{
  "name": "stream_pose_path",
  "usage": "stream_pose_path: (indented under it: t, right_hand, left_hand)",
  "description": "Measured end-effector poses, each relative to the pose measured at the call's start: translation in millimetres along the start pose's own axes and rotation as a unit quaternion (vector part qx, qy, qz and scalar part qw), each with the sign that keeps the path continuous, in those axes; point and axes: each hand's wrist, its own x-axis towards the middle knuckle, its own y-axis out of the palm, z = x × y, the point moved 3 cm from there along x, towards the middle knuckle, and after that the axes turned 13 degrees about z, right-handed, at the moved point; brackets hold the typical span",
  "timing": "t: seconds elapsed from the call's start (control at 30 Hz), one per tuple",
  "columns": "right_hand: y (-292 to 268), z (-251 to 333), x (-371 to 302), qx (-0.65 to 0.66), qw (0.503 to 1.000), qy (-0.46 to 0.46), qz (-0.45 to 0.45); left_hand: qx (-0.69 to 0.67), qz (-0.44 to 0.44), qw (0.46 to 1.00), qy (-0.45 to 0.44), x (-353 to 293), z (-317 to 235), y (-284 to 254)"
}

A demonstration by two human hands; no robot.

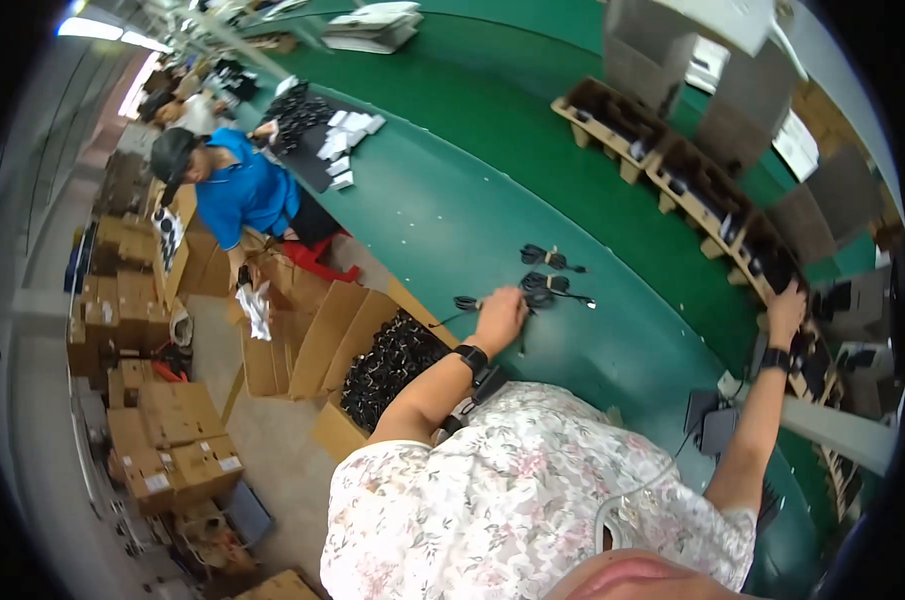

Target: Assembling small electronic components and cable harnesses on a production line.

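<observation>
My left hand (pixel 503 318) lies low over the green work table with its fingers curled on a coiled black cable (pixel 465 303), part of which sticks out to its left. Beside its fingertips are more tied black cables, one bundle (pixel 545 290) with a light plug end and another (pixel 551 259) farther off. My right arm stretches far to the right. There my right hand (pixel 788 308) is closed at the edge of a cardboard tray (pixel 738 262) with dark items in its compartments; what its fingers hold is hidden.
An open carton (pixel 393 365) full of black cables stands left of my left arm. A co-worker in a blue shirt (pixel 238 185) stands at the left by the table, near a black pile (pixel 301 115) and white boxes (pixel 345 140). Stacked cartons (pixel 178 430) fill the far left. Dark devices (pixel 713 422) lie near my right arm.
</observation>
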Motion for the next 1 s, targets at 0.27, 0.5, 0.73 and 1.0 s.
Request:
stream_pose_path:
  t: [0.27,0.5,0.73,1.0]
  right_hand:
    - [-129.6,221.5,-217.6,0.365,0.733,-0.542,0.189]
    - [-118.1,229.5,-252.0,0.428,0.747,-0.389,0.329]
    - [-114.6,223.3,-248.1,0.707,0.617,-0.150,0.309]
    - [-105.5,232.2,-273.8,0.816,0.447,-0.063,0.362]
  left_hand:
    - [-0.221,0.177,0.949,0.137,5.8,-70.2,-18.2]
    - [-0.490,0.367,0.789,0.052,7.1,-89.4,-30.3]
    - [-0.518,0.367,0.771,0.051,8.2,-82.7,-14.4]
    - [-0.524,0.508,0.678,0.089,-9.4,-107.8,-9.7]
